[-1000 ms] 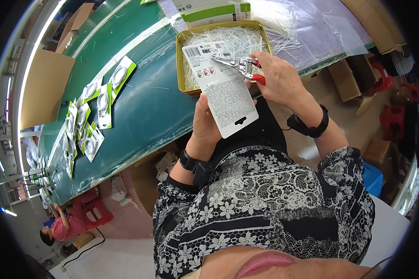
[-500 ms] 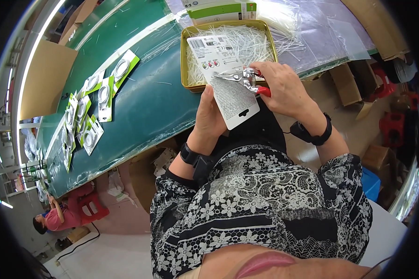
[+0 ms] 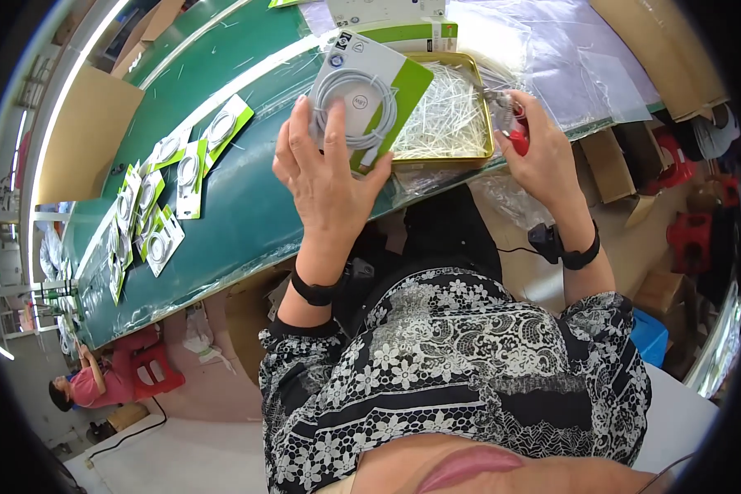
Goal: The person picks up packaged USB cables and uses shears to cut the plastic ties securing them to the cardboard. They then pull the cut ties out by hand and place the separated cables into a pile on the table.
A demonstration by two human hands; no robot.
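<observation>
My left hand (image 3: 331, 181) grips a carded cable (image 3: 358, 62), its thumb at the lower right corner and fingers over the front and left edge. A grey cable is coiled on the white and green card, front facing up. The card covers the left part of a gold-rimmed tin (image 3: 489, 132). Thin white plastic strips (image 3: 445, 111) fill the tin. At the tin's right edge my right hand (image 3: 547, 156) is closed around red-handled pliers (image 3: 502, 107). Their jaws point to the upper left and look blurred; whether they hold anything I cannot tell.
Several more carded cables (image 3: 158, 198) lie on the green table (image 3: 247, 193) to the left. A white and green box (image 3: 387, 34) stands behind the tin. Clear plastic bags (image 3: 609, 78) lie at the back right. A person in red (image 3: 99, 383) sits far left.
The card has been turned from its printed back to its cable side and moved up and left. My right hand with the pliers has moved right, away from the card.
</observation>
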